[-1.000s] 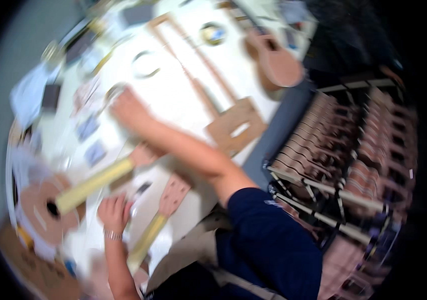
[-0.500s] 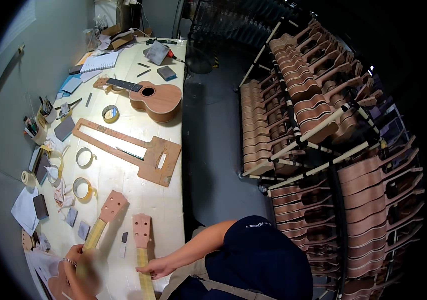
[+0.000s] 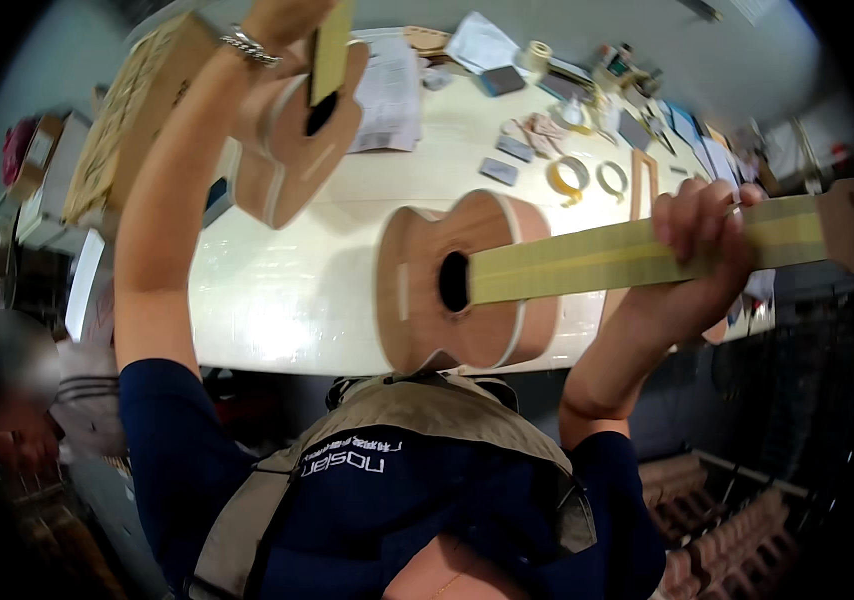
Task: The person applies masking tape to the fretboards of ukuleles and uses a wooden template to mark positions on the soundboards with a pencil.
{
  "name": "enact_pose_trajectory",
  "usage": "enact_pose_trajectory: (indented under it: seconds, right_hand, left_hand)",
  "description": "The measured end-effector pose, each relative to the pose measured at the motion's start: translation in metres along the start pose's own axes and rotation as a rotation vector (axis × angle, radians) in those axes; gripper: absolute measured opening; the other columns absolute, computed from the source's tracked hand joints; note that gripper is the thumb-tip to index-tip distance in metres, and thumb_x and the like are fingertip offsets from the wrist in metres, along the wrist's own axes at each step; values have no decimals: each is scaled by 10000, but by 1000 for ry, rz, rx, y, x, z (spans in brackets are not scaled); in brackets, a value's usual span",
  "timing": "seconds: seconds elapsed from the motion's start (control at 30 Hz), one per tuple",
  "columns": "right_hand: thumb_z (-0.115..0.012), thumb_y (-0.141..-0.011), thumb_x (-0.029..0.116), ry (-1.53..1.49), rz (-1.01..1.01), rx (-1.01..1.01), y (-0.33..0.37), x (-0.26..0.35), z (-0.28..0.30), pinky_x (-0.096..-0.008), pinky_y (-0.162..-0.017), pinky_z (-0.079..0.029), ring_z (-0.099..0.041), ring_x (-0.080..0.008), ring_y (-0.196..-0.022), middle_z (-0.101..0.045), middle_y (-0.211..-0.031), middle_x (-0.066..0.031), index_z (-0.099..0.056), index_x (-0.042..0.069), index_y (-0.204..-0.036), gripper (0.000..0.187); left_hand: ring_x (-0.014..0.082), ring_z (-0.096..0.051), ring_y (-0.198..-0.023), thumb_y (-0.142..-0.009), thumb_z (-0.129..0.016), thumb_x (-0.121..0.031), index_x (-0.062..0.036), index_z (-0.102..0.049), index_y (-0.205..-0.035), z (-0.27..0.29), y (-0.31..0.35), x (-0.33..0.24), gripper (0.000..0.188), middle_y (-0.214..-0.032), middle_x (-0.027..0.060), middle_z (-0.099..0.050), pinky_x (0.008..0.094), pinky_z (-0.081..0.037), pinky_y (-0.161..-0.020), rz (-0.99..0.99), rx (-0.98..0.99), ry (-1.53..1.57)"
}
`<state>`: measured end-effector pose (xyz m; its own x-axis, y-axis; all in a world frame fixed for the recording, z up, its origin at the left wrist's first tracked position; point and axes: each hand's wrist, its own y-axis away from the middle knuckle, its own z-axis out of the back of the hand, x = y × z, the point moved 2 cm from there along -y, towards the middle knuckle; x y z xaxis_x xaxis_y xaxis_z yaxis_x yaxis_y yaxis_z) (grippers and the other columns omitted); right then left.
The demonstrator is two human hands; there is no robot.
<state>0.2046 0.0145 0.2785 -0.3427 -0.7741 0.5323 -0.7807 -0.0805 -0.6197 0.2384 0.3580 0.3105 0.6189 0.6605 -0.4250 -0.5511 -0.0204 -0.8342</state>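
Observation:
At the upper left my left hand (image 3: pixel 289 18), with a chain bracelet at the wrist, grips the neck of an unfinished ukulele (image 3: pixel 292 165). That hand is partly cut off by the picture's top edge. Yellow tape covers the fingerboard, and the pale wooden body hangs tilted over the bench. On the right, my right hand (image 3: pixel 702 235) is closed around the taped neck of a second ukulele (image 3: pixel 487 235). Its body is in front of me at the bench's near edge, soundhole showing, neck pointing right. The headstock reaches the dark rim of the picture.
The pale workbench (image 3: pixel 257 320) carries tape rolls (image 3: pixel 569 176), sanding blocks (image 3: pixel 499 171), a crumpled cloth (image 3: pixel 537 133) and printed sheets (image 3: pixel 387 95). A large cardboard box (image 3: pixel 147 110) stands at the left. Another person (image 3: pixel 87 390) is beyond my left arm. Racked instrument bodies (image 3: pixel 737 530) stand lower right.
The view has swung round toward the bench. Both ukuleles are now lifted by their necks; the left one is raised farther up, and the right one is turned with its neck to the right.

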Motion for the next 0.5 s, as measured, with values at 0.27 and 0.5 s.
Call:
enact_pose_trajectory:
  seconds: [0.27,0.5]
  right_hand:
    - [-492,-844,-30,186,17,220,-46,-60,-98,-287,-520,-386,-439,-134,-544,-455,-696,-75,-428,-76,-1065,234]
    - [-492,-908,57,235,-116,229,-39,-99,-129,-212,-498,-385,-428,-75,-541,-471,-721,-4,-451,15,-1047,151]
  left_hand:
    - [90,-575,-673,-895,-496,-33,2,-448,-975,12,93,-96,99,-931,88,-604,235,-470,-645,312,-315,17]
    - [134,-591,-761,-954,-516,-204,-10,-433,-1092,-12,114,-111,252,-991,89,-575,262,-478,-688,338,-282,-100]
